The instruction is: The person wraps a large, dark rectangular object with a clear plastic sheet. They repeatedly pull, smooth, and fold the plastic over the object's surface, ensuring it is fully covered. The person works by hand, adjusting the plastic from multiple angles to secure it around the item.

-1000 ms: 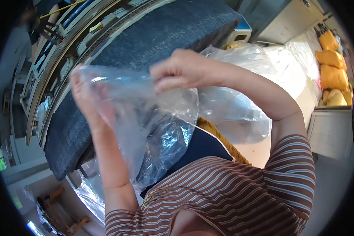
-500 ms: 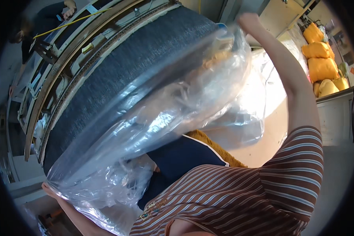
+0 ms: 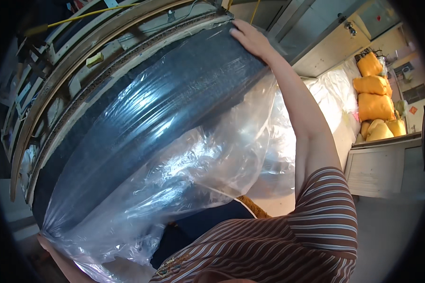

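Head view: we note the clear plastic sheet (image 3: 174,162) stretched over the dark padded piece (image 3: 127,87). Our left hand (image 3: 45,242) clutches its bunched edge; our right hand (image 3: 251,39) lies at the upper end, pinch unclear. Risks, we judge: tearing from concentrated tension, or slippage under weak right-hand hold.

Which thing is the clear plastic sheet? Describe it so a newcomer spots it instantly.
Find the long, curved dark padded piece spanning the picture's upper left and middle. Over its near side spreads the clear plastic sheet, gathered at the left hand. Unlike the pale plastic further right, this one drapes over the padding.
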Tool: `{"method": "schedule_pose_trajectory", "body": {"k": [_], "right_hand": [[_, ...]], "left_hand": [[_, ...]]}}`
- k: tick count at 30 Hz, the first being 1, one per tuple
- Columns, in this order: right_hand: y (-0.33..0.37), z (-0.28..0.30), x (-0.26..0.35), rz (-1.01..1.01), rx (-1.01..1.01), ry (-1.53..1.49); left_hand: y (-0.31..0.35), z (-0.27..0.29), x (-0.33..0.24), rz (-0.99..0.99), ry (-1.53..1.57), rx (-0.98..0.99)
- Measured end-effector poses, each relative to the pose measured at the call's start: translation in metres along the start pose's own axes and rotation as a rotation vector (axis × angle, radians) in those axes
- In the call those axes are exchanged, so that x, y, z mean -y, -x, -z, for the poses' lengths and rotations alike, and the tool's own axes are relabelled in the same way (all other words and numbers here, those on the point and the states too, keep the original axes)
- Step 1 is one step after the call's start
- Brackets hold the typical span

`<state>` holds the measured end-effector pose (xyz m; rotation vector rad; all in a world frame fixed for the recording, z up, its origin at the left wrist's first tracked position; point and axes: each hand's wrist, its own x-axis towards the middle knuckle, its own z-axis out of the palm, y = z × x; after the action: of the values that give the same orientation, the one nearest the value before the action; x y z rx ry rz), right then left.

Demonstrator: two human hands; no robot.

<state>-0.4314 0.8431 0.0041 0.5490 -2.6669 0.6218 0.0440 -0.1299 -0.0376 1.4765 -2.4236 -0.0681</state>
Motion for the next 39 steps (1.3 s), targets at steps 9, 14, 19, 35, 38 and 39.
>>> {"method": "schedule_pose_trajectory", "body": {"k": [9, 14, 19, 35, 38, 39], "right_hand": [[-0.060, -0.045, -0.062, -0.596, 0.344, -0.124], [-0.053, -0.013, 0.015, 0.059, -0.287, 0.401], [0.037, -0.007, 0.248, 0.153, 0.106, -0.682], [0.284, -0.130, 0.408, 0.465, 1.025, -0.445], [0.220, -0.036, 0.416, -0.067, 0.959, -0.898], [0.195, -0.012, 0.390, -0.025, 0.831, -0.939]], "left_hand": [[-0.069, 0.037, 0.066, -0.341, 0.318, -0.380], [-0.009, -0.042, -0.049, -0.317, 0.180, -0.378], [0.001, -0.014, -0.028, -0.018, 0.282, -0.524], [0.031, -0.015, -0.095, 0.119, 0.642, -0.582], [0.030, -0.015, -0.080, 0.139, 0.792, -0.635], [0.030, -0.009, -0.090, 0.121, 0.800, -0.658]]}}
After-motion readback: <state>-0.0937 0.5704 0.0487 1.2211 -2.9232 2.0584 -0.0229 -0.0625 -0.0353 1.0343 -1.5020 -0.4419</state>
